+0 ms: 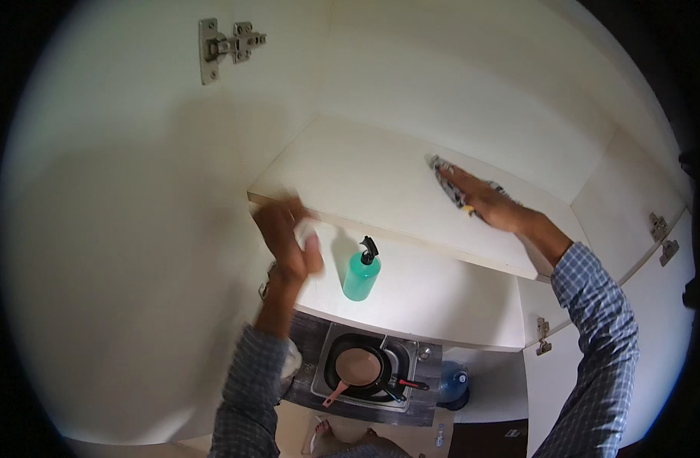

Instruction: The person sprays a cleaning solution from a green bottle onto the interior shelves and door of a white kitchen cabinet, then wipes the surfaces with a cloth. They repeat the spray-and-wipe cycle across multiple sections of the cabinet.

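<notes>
My right hand [487, 203] presses a crumpled grey-and-white patterned cloth [450, 186] against the upper shelf [350, 160] of a white cabinet. Part of the cloth shows past the fingertips and under the palm. My left hand [284, 237] is blurred near the left end of that shelf's front edge. A pale patch shows between its thumb and fingers, and I cannot tell whether it is an object. On the shelf below, between my arms, stands an upright bottle of green liquid [361, 277] with a black spray or pump head [369, 249].
A cabinet door [126, 229] with a metal hinge [232, 46] fills the left side. Another door [665, 303] stands open at right. Below are a sink [404, 403] holding several pans, including a pink frying pan [358, 366], and a blue water jug [453, 380].
</notes>
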{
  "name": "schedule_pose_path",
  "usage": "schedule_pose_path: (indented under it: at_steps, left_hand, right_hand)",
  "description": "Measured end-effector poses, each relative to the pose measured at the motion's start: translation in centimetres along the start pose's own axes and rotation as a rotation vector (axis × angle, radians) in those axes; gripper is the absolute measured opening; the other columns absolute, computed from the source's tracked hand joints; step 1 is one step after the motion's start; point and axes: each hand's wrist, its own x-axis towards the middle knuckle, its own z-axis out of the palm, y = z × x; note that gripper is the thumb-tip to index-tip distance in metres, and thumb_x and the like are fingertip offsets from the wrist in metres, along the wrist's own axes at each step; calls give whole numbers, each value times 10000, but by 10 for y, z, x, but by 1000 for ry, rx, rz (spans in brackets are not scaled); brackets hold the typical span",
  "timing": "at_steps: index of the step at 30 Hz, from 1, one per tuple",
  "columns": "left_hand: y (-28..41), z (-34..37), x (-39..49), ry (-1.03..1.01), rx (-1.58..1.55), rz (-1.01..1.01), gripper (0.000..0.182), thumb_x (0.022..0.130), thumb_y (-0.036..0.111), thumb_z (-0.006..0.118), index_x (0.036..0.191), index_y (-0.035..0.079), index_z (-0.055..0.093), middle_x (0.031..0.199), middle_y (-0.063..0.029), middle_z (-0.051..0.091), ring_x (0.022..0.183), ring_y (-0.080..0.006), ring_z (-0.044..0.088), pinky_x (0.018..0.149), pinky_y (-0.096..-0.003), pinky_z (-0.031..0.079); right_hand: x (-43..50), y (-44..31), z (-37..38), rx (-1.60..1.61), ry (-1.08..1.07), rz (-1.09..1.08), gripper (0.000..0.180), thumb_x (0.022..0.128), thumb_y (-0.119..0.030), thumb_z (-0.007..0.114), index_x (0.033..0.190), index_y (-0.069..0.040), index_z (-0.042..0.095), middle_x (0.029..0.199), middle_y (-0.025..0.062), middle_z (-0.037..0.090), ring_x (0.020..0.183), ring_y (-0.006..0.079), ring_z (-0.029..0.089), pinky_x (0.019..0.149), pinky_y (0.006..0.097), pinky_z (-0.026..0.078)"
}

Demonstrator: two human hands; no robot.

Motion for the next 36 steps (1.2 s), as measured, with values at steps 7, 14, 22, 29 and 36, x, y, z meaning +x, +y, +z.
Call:
schedule_pose_path:
  at_steps: [7,14,22,29,36]
  left_hand:
    - [88,39,-151,-330,-171,-731,758,761,272,923,1387,47,560,1224,-213,653,1195,-423,600,1029,-538,465]
    - [85,42,-134,-462,-337,-807,849,720,194,948,1448,36,541,1180,-188,697,1117,-319,693,979,-424,545]
    - [120,-16,8,-481,-727,-933,721,753,270,944,1320,6,585,1084,-102,695,974,-208,689,919,-359,550]
    - [103,-3,87,-522,-729,-1052,574,758,271,953,1154,58,597,1003,-102,682,954,-190,705,830,-343,577]
    - [109,-5,89,-576,-711,-1021,581,779,257,945,1207,52,610,944,-65,688,885,-168,712,809,-313,578]
  right_hand:
    - [-80,-1,13,-60,127,-48,657,1133,-524,225,1701,-195,248,1771,117,199,1639,345,147,1341,513,115]
    - [-89,6,15,49,225,-86,571,1108,-267,419,1669,-183,357,1739,116,308,1624,313,235,1337,493,165]
    - [-89,7,14,45,239,-25,569,1097,-336,466,1655,-250,392,1728,97,339,1615,311,264,1330,527,180]
    - [-86,13,14,164,252,-99,542,1104,-273,489,1640,-241,418,1724,89,350,1610,315,272,1330,474,205]
    - [-87,12,14,146,239,-38,547,1101,-288,490,1642,-261,414,1724,86,348,1608,315,275,1332,478,210]
